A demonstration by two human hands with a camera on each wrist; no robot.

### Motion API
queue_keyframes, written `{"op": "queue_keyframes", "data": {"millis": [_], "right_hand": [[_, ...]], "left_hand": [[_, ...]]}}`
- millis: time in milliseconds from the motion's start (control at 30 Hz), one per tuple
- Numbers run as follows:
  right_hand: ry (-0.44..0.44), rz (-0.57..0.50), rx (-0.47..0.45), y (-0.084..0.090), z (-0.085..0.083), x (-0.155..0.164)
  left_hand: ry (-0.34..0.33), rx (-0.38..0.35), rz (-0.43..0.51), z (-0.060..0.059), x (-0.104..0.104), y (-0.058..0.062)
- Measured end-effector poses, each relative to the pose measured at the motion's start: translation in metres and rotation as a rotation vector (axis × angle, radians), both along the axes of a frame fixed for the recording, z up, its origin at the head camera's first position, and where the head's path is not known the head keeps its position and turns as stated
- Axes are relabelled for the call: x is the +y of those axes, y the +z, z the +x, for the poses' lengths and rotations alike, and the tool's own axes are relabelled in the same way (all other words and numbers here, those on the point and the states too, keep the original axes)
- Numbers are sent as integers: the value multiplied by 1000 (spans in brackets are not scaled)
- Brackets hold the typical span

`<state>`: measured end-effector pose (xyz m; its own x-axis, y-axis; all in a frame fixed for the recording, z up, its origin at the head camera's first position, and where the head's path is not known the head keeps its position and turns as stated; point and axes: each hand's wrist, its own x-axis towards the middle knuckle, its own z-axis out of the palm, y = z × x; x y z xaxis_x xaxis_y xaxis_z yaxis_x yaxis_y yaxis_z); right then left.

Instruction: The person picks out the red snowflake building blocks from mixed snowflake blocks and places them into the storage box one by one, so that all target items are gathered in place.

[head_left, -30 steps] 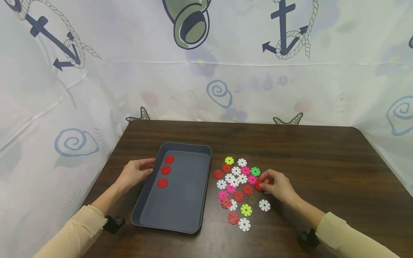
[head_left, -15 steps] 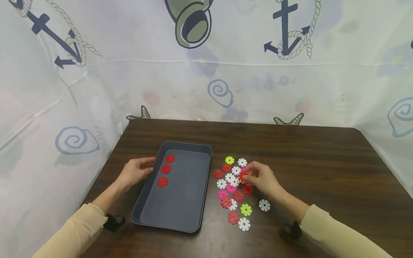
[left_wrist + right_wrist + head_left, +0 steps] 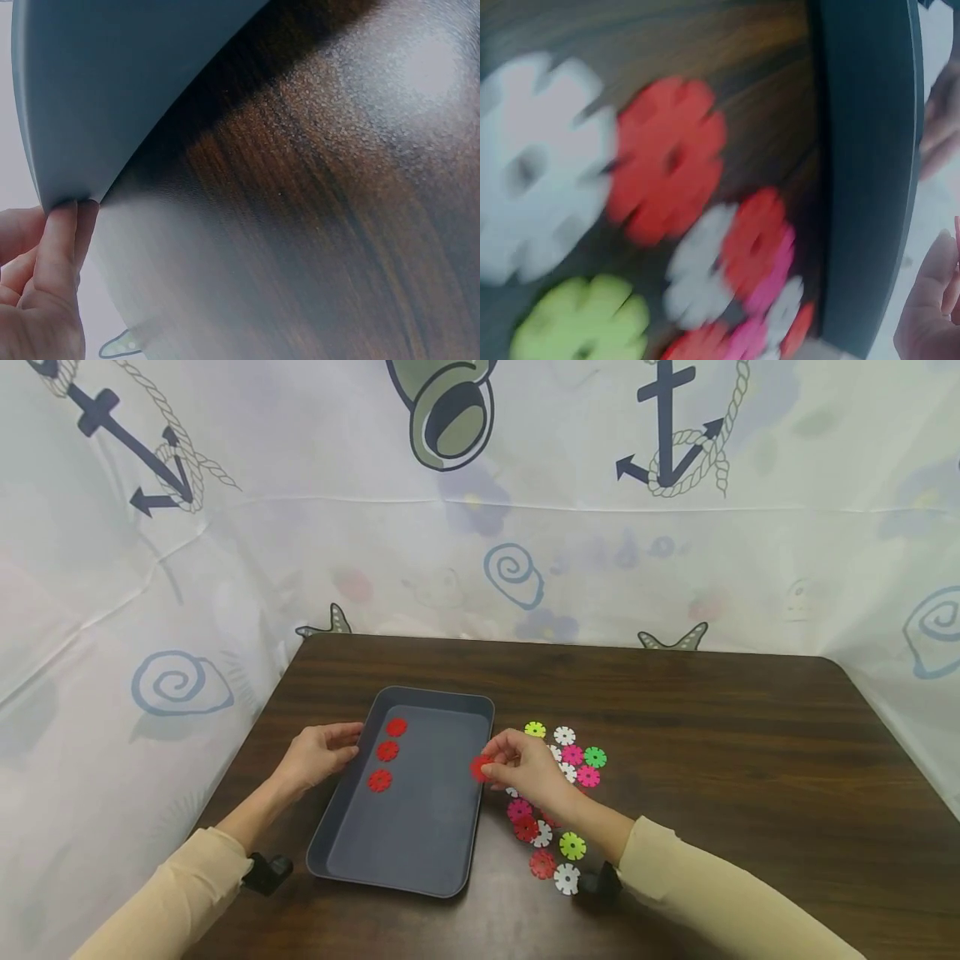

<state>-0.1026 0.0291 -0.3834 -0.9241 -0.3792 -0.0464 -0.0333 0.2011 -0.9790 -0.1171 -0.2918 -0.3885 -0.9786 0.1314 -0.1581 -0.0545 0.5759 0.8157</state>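
Note:
My right hand (image 3: pixel 528 768) pinches a red notched plastic disc (image 3: pixel 480 767) between thumb and fingers, over the right rim of the grey tray (image 3: pixel 420 852). Three red discs (image 3: pixel 387 751) lie in a column inside the tray, along its left side. At the tray's left rim, the thumb and fingers of my left hand (image 3: pixel 322 753) hold the edge; the left wrist view shows the fingertips (image 3: pixel 64 214) against the tray's wall. Right of the tray, partly covered by my right hand and forearm, lies a loose spread of notched discs, among them a pink disc (image 3: pixel 588 776) and a white disc (image 3: pixel 567 879).
The dark wooden table (image 3: pixel 750 760) extends beyond the discs to the right. A green disc (image 3: pixel 595 757) and a yellow-green disc (image 3: pixel 572 846) lie in the spread. A patterned white curtain (image 3: pixel 600 568) hangs behind and to the left of the table.
My right hand has carried the red disc left from the spread's right side to the tray's right rim. The left hand stays at the left rim, and the tray holds still.

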Motion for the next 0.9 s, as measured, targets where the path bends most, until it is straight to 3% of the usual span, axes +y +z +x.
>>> {"op": "queue_keyframes", "data": {"millis": [433,900], "right_hand": [[52,-100,-116,-3,14,-70],[56,-47,-209,-5,25,-120]], "left_hand": [[3,-11,7,-1,1,2],[3,13,-19,0,-1,3]]}}
